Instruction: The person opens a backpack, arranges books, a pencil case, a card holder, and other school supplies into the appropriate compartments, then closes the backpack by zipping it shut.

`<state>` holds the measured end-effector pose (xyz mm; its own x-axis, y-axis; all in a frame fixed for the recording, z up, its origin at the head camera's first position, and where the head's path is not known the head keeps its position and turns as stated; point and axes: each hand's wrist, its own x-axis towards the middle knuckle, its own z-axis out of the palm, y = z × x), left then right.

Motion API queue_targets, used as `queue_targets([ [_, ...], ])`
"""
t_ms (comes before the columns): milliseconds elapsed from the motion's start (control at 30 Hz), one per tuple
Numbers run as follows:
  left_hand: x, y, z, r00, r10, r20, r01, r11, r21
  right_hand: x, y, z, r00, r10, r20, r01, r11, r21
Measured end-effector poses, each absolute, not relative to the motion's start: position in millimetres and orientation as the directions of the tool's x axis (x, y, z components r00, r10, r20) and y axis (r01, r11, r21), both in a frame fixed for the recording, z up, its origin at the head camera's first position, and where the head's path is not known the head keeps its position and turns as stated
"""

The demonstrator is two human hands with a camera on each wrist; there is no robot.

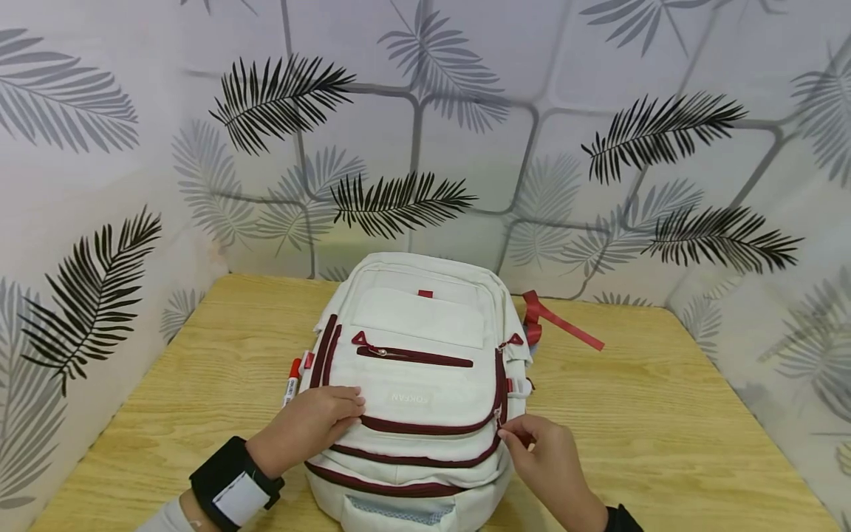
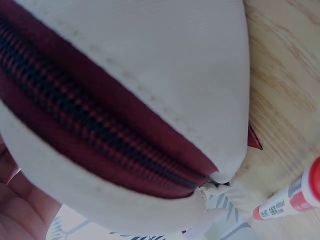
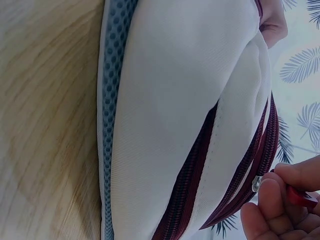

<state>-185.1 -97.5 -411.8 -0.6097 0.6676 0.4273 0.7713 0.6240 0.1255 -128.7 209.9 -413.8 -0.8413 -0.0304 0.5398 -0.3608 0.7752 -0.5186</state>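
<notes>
A white backpack (image 1: 412,318) with dark red zippers lies on the wooden table, front panel up. My left hand (image 1: 309,421) rests on its left side, fingers laid over the front panel. In the left wrist view, part of that hand shows behind a closed zipper (image 2: 100,125). On the opposite side, my right hand (image 1: 548,458) pinches a red zipper pull (image 3: 300,197) between thumb and fingers, with the metal slider (image 3: 256,183) just beyond the fingertips. That slider sits on the curved zipper around the front pocket.
A red-capped marker (image 1: 292,383) is beside the bag's left edge. At the upper right, a red strap (image 1: 568,325) trails onto the table (image 1: 631,414). Behind the table hangs a leaf-patterned cloth (image 1: 465,133). Another small zipper pocket (image 1: 419,357) crosses the front panel.
</notes>
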Motion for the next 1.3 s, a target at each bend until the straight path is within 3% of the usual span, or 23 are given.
queue_targets([
  [567,-183.9,-94.9,-409.5,-0.610,0.657,0.443,0.761,0.641,0.097,-122.6,196.7,-410.7,-0.858,-0.024,0.513,-0.357,0.747,-0.561],
  [833,-182.5,-87.9,-408.3,-0.581,0.661,0.474,0.775,0.627,0.077,-118.4,192.2,-411.3,-0.838,-0.017,0.545,-0.386,0.726,-0.570],
  [1067,-179.0,-78.8,-407.9,-0.558,0.680,0.476,0.799,0.595,0.086,-113.4,189.2,-417.8,-0.766,-0.030,0.642,-0.469,0.708,-0.527],
  [1300,-176.3,-74.3,-404.9,-0.552,0.695,0.460,0.808,0.583,0.089,-111.6,185.7,-415.4,-0.779,-0.016,0.627,-0.456,0.700,-0.549],
])
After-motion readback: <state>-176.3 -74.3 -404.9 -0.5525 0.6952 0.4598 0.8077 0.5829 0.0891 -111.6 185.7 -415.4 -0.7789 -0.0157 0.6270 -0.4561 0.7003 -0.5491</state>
